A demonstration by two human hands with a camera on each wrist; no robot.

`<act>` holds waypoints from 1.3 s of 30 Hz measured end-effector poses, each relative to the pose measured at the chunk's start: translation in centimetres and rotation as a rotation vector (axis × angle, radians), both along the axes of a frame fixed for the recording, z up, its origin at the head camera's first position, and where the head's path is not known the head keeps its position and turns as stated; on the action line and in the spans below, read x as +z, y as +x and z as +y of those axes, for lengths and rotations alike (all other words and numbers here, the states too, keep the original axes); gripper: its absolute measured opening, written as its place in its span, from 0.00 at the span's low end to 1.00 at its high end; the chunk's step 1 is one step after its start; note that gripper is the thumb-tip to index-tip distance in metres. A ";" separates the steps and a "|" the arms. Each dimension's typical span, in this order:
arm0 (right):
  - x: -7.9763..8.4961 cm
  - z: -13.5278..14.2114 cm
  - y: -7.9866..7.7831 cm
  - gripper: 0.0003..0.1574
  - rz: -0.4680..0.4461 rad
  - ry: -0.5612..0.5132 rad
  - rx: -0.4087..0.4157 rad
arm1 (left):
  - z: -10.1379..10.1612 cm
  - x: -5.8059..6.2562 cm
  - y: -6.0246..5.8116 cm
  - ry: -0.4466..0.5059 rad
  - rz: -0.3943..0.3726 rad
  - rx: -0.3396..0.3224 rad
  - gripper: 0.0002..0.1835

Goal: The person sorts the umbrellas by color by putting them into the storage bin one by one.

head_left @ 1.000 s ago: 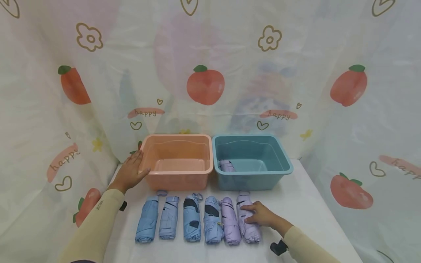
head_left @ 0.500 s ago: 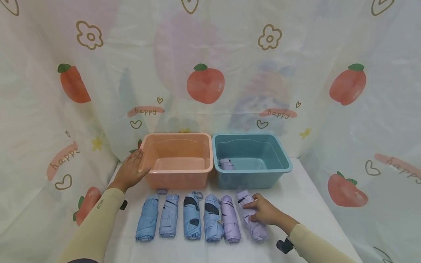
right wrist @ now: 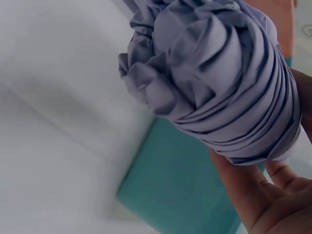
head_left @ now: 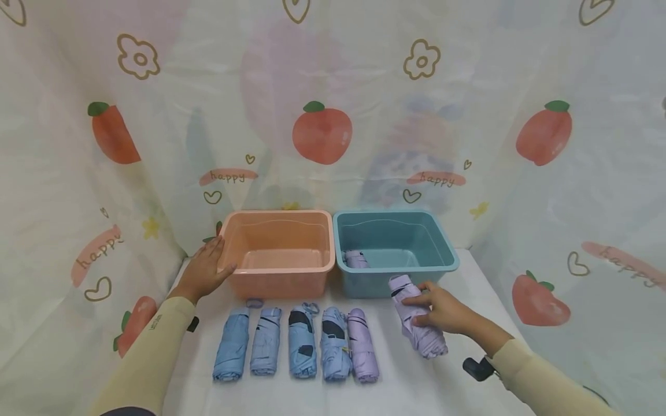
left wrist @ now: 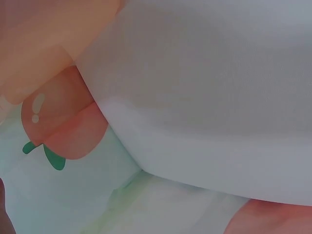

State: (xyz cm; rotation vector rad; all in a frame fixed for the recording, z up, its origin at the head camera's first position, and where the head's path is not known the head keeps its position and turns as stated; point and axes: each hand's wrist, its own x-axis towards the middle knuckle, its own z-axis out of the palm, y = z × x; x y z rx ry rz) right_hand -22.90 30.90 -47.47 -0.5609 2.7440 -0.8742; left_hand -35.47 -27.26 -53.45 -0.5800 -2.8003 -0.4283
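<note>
My right hand (head_left: 448,310) grips a folded lilac umbrella (head_left: 416,316), lifted in front of the teal basin (head_left: 395,283) and tilted with its capped end toward the basin. In the right wrist view, the gathered fabric end of the umbrella (right wrist: 209,83) fills the upper part, with fingers around its far side. My left hand (head_left: 204,270) rests with extended fingers against the left side of the orange basin (head_left: 281,284). Inside the teal basin, at its left, lies another lilac umbrella (head_left: 356,259).
Several folded umbrellas lie in a row before the basins: blue ones, such as the leftmost umbrella (head_left: 231,345), and one lilac umbrella (head_left: 363,346) at the right end. The white table (head_left: 291,398) is enclosed by a patterned curtain (head_left: 322,69).
My right hand has raised the lilac umbrella from the right end of the row and carried it right and toward the teal basin. My left hand has stayed at the orange basin.
</note>
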 end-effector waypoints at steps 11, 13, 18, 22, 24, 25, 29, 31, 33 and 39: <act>4.1 1.3 -1.7 0.26 0.062 0.043 0.001 | 0.0 0.1 -0.2 -0.019 0.007 -0.006 0.45; 4.6 1.4 -2.3 0.26 0.063 0.049 0.012 | 0.0 0.2 -0.4 -0.033 -0.003 -0.011 0.45; 6.0 1.6 -4.0 0.26 0.049 0.075 0.031 | 0.1 0.4 -0.5 -0.077 -0.035 -0.006 0.46; 7.2 1.4 -6.0 0.26 0.086 0.114 0.049 | 0.0 0.4 -0.5 -0.096 -0.032 0.003 0.46; 7.5 1.5 -7.3 0.26 0.110 0.139 0.053 | 0.0 0.4 -0.4 -0.092 -0.027 0.002 0.46; 7.7 1.5 -8.0 0.26 0.124 0.152 0.058 | 0.0 0.3 -0.5 -0.086 -0.020 -0.002 0.46; 7.9 2.0 -10.7 0.27 0.145 0.190 0.050 | 0.1 0.0 -0.6 -0.075 0.001 -0.017 0.45; 7.8 2.2 -12.0 0.27 0.153 0.193 0.036 | 0.1 -0.1 -0.6 -0.073 0.009 -0.021 0.45; 7.5 2.3 -13.3 0.28 0.163 0.189 0.024 | 0.1 -0.3 -0.7 -0.069 0.016 -0.020 0.45; 6.3 1.6 -16.4 0.28 0.155 0.184 0.031 | -0.1 -0.2 -0.6 -0.043 0.025 -0.015 0.44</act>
